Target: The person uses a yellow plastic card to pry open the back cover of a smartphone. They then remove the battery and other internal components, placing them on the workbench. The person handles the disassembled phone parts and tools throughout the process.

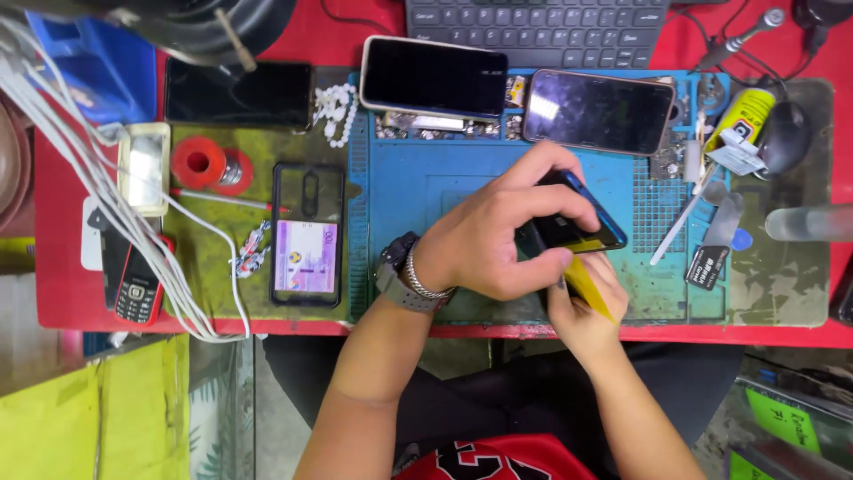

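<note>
**Two hands on one phone**

A blue repair mat lies under both hands. Three dark smartphones rest beyond them. The left hand clamps one dark blue-edged smartphone. Just below, touching it, the right hand pinches one yellow plastic pry card against that phone's edge.

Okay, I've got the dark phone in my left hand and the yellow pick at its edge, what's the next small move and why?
Probably slide the yellow pick a little further along the phone's lower edge. The right hand has its tip at that edge, while the left hand grips the phone tilted above the blue mat. How far the tip is in cannot be seen, so keep it shallow.
</note>
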